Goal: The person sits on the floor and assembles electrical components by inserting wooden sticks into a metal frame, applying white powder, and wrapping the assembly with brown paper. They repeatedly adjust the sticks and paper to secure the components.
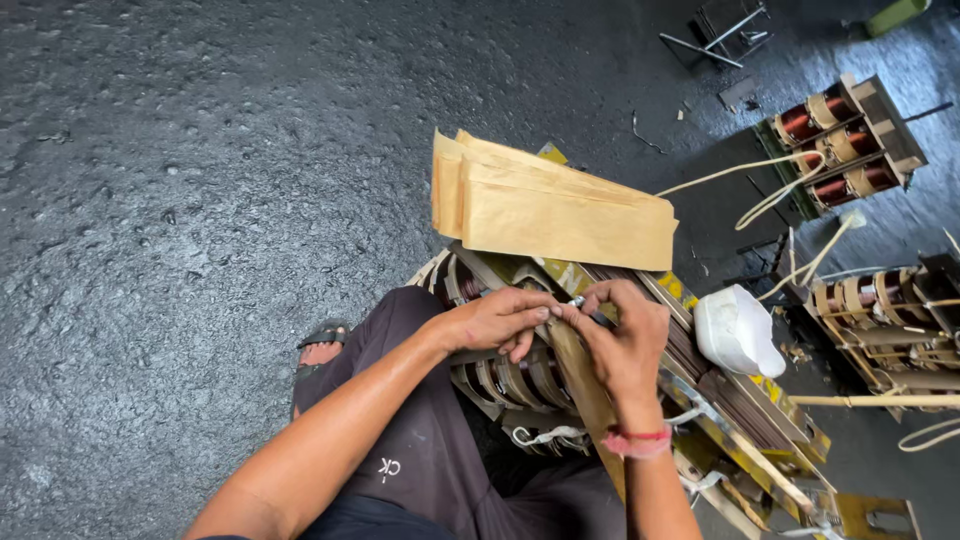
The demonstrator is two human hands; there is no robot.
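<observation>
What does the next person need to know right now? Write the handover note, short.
Left hand: fingertips pinched at the top end of the brown strip, over the transformer coils.
Right hand: pinching a small dark part at the same spot; what it is cannot be told.
Tan paper sheets lie stacked on the transformer's far side; white bag to the right.
Done: strip stands against the coils.
Left: cannot be judged from this view.

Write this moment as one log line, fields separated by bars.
left hand pinches small metal part | right hand pinches same part | under hands: transformer core | paper sheets stacked behind
</observation>
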